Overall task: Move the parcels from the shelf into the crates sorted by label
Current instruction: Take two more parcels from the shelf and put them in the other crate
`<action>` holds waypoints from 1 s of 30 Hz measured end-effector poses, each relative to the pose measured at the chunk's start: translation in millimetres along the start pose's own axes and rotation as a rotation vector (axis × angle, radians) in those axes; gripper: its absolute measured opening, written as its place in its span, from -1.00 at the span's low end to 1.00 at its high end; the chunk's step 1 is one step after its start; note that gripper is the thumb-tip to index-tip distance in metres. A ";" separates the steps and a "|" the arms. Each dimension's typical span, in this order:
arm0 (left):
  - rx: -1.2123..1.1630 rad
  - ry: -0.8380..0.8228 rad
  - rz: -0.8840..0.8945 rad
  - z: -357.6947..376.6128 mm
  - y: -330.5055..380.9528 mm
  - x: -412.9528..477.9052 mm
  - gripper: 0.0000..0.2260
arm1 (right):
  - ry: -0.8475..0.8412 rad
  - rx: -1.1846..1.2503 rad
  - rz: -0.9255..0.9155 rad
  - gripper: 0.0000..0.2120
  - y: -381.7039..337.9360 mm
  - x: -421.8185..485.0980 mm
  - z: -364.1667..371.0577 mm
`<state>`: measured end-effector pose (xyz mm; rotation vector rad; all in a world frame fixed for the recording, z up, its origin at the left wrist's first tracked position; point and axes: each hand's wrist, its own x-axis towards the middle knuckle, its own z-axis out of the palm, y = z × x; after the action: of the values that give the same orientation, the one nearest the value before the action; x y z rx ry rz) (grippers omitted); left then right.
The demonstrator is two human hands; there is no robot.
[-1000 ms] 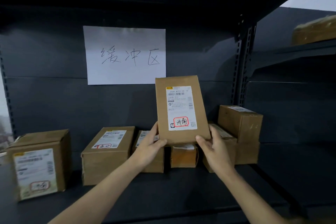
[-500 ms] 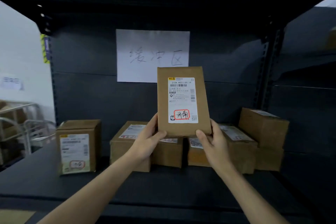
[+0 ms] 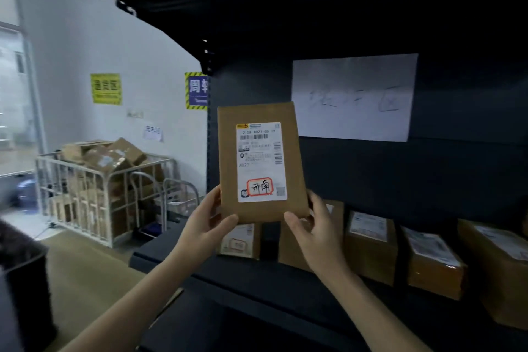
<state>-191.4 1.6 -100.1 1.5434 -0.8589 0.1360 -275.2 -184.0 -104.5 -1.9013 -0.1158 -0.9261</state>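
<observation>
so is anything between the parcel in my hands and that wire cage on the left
Nothing visible blocks it. Left hand and right hand hold the parcel clear of the shelf; bare floor leads to the wire cage, with a trolley frame beside it.

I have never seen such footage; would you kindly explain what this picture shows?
There is no machine here: a person wears one wide-angle camera on the head, so this single view shows their own arms. The left hand and right hand grip the lower corners of a flat brown cardboard parcel, held upright with its white shipping label facing the camera; a red-framed handwritten mark sits near the label's bottom. Behind it, the dark metal shelf carries more brown cardboard boxes, and a white paper sheet hangs on its back panel. To the left stands a white wire cage full of cartons.
</observation>
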 end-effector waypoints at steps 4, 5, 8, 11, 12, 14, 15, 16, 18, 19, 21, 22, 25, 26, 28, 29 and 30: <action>0.057 0.112 -0.026 -68.2 -13.8 -17.0 -0.41 | -0.049 0.056 -0.018 -0.64 -9.8 6.1 68.7; 0.079 0.125 -0.037 -85.2 -17.6 -20.2 -0.41 | -0.069 0.069 -0.020 -0.64 -11.9 7.3 86.1; 0.127 0.136 -0.104 -131.1 -31.0 -25.8 -0.39 | -0.134 0.077 0.011 -0.66 -9.7 10.2 135.2; 0.233 0.088 -0.157 -164.4 -50.0 -23.6 -0.41 | -0.156 0.018 0.065 -0.61 1.2 11.8 175.5; 0.278 0.066 -0.168 -171.6 -58.5 -21.1 -0.44 | -0.155 -0.012 0.088 -0.59 5.9 12.0 186.1; 0.350 0.035 -0.187 -180.2 -77.8 -16.0 -0.47 | -0.153 -0.054 0.147 -0.57 16.1 11.8 204.0; 0.382 0.026 -0.201 -181.7 -86.7 -13.8 -0.46 | -0.154 -0.069 0.178 -0.56 21.1 11.0 211.1; 0.411 0.016 -0.216 -181.4 -94.5 -11.7 -0.45 | -0.151 -0.089 0.213 -0.54 26.7 9.9 216.9; 0.449 -0.018 -0.246 -179.2 -110.1 -7.4 -0.44 | -0.133 -0.141 0.270 -0.49 37.6 7.2 225.7; 0.461 -0.037 -0.260 -177.9 -117.7 -5.2 -0.43 | -0.122 -0.166 0.293 -0.47 43.2 5.3 228.9; 0.480 -0.060 -0.283 -174.1 -131.4 -0.4 -0.42 | -0.101 -0.215 0.337 -0.47 52.0 1.8 233.0; 0.490 -0.063 -0.288 -171.6 -137.3 2.3 -0.42 | -0.085 -0.237 0.358 -0.46 55.6 0.9 234.6; 0.512 -0.050 -0.309 -160.5 -149.5 9.6 -0.40 | -0.047 -0.295 0.400 -0.45 63.3 2.6 236.1; 0.516 -0.043 -0.318 -156.0 -151.4 11.4 -0.40 | -0.043 -0.317 0.415 -0.45 64.4 4.0 235.7; 0.518 -0.034 -0.328 -147.6 -154.9 14.3 -0.38 | -0.046 -0.353 0.430 -0.43 67.7 6.4 233.4; 0.515 -0.032 -0.331 -144.3 -156.6 15.2 -0.38 | -0.051 -0.370 0.433 -0.43 69.9 6.7 231.8; 0.512 -0.034 -0.333 -142.3 -159.0 15.5 -0.37 | -0.057 -0.387 0.430 -0.43 71.2 6.3 229.9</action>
<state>-31.7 109.6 -192.8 2.1525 -0.6043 0.0904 -112.4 -38.0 -205.2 -2.1871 0.4534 -0.6285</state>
